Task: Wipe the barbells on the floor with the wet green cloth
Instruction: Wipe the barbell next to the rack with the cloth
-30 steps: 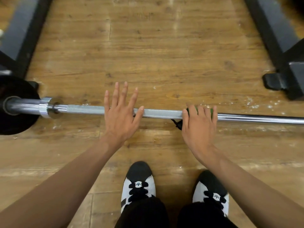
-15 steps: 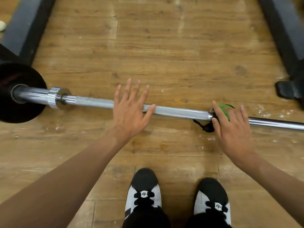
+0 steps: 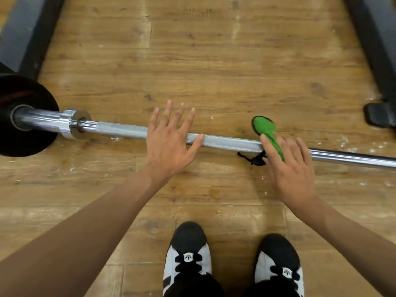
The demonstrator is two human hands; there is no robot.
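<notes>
Where the bar runs off to the left, a black weight plate [image 3: 25, 116] sits on its sleeve, standing on edge on the wooden floor [image 3: 214, 71], with a shiny collar [image 3: 71, 126] just inside it. A dark rack beam [image 3: 23, 33] slants away behind the plate. From the collar the barbell [image 3: 225, 143] lies flat on the boards and crosses the whole scene, tilting slightly toward the person on the right.

The person's left hand [image 3: 169, 144] is spread wide over the knurled part of the shaft, fingers straight and fanned, thumb tip resting on the steel; it holds nothing.

Further right, the green cloth [image 3: 266, 131] is draped across the bar, its rounded end poking out on the far side and a small black loop [image 3: 255, 158] trailing on the near side. The right hand [image 3: 289, 170] lies on top of it with fingers stretched fairly straight, pressing the cloth against the shaft where the knurling gives way to smooth chrome.

Beyond that hand another dark beam [image 3: 377, 39] and a black rubber foot [image 3: 379, 113] stand well apart from the bar. Two black-and-white shoes [image 3: 188, 260] are planted on the near side.
</notes>
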